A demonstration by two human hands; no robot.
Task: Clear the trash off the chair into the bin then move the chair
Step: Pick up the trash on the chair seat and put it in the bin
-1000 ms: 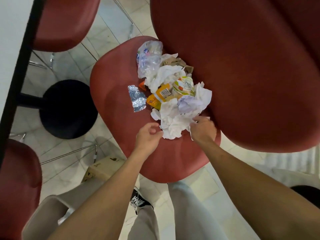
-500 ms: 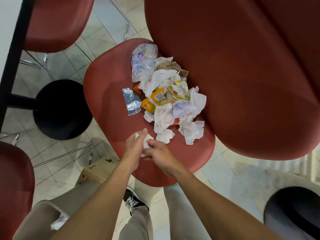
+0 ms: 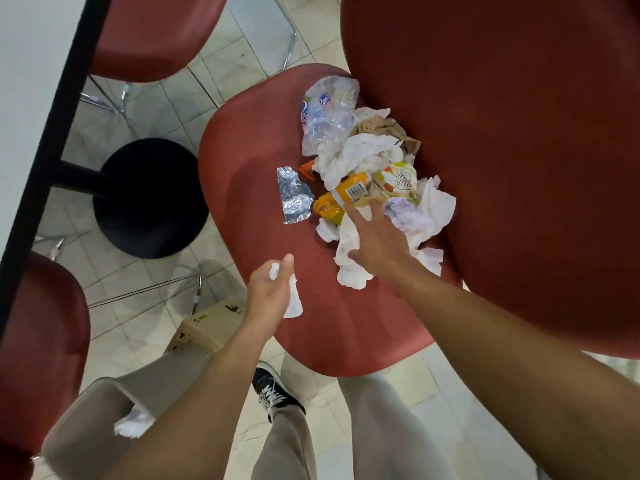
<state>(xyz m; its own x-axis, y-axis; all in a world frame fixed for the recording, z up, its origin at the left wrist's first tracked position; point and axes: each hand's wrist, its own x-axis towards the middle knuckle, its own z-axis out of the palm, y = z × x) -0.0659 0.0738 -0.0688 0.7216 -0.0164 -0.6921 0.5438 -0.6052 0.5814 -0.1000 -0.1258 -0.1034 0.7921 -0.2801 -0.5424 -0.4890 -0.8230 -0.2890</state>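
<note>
Both hands work over the near half of the red moulded chair seat (image 3: 249, 161). Left hand (image 3: 268, 289) curls round a crumpled white tissue (image 3: 292, 301), held near the seat's front edge. Right hand (image 3: 375, 242), fingers spread and holding nothing, reaches onto the heap of white napkins (image 3: 349, 268). Farther on lie an orange snack wrapper (image 3: 341, 199), a silver foil scrap (image 3: 292, 195) and a clear plastic bag (image 3: 327, 116). At near left stands the beige bin (image 3: 74, 427). Clearing is under way; next seems a handful gathered, then dropped binward.
</note>
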